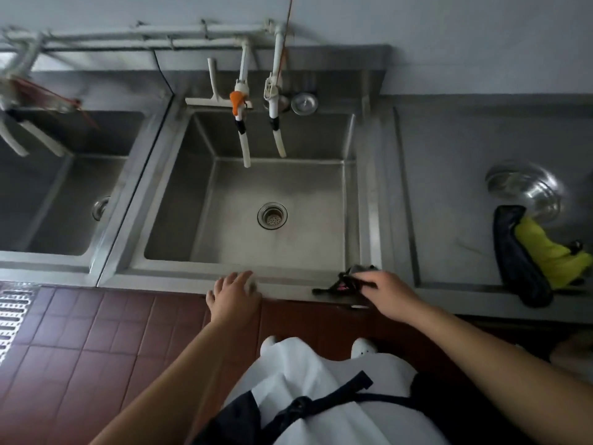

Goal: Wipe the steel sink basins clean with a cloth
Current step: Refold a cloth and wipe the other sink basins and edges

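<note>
A steel sink basin (224, 187) with a round drain (272, 215) lies straight ahead. A second basin (48, 194) sits to its left. My right hand (390, 295) grips a dark crumpled cloth (348, 279) on the front right corner of the middle basin's rim. My left hand (234, 297) rests with spread fingers on the front rim, left of the cloth, holding nothing.
Two white taps (244, 123) hang over the middle basin, with a white squeegee (213, 97) and a drain plug (304, 104) on the back ledge. On the right counter (449, 187) lie a steel bowl (526, 187) and a dark and yellow cloth bundle (539, 252). Red floor tiles below.
</note>
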